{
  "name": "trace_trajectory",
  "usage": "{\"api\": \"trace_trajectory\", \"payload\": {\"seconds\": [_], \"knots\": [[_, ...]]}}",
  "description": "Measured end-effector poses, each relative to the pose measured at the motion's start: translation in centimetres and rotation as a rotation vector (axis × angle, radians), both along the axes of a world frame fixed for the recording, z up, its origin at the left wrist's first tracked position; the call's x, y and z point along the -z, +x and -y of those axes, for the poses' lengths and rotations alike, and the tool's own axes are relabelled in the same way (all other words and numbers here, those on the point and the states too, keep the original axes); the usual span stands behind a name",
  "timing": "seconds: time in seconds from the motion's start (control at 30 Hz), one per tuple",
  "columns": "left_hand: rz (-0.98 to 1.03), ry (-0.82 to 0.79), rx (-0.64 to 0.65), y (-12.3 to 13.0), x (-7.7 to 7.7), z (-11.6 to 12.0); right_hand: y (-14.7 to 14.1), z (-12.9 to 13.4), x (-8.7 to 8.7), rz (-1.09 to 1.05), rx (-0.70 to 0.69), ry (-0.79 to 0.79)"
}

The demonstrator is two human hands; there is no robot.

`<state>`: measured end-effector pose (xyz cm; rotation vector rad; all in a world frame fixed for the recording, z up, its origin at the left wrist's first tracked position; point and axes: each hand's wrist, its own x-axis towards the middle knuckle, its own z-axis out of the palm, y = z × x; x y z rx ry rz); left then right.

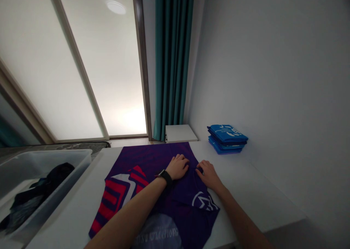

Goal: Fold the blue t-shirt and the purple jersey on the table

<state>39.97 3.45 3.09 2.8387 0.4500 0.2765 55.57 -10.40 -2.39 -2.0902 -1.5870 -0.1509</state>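
A purple shirt with a red-striped, white-marked part on the left lies spread over the white table. Its right side is folded inward, showing a white round logo. My left hand, with a dark watch on the wrist, lies on the upper middle of the shirt, its fingers stretched and slightly bent. At the shirt's right edge, my right hand pinches the fabric between thumb and fingers. Near the front, a pale grey printed patch is partly covered by my left forearm.
Behind the right hand, a stack of blue folded bags stands against the wall. To the left is a translucent plastic bin with dark clothes inside. A white cabinet and teal curtain are beyond the table.
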Motion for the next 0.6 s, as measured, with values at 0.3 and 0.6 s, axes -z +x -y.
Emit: {"api": "trace_trajectory", "payload": {"seconds": [0.3,0.6], "knots": [[-0.094,-0.018,0.050,2.5,0.4,1.0,0.3,0.2,0.0,-0.093,0.008,0.026],[-0.160,-0.098,-0.081,0.3,-1.6,-2.0,0.5,0.0,0.2,-0.127,0.009,-0.013]]}}
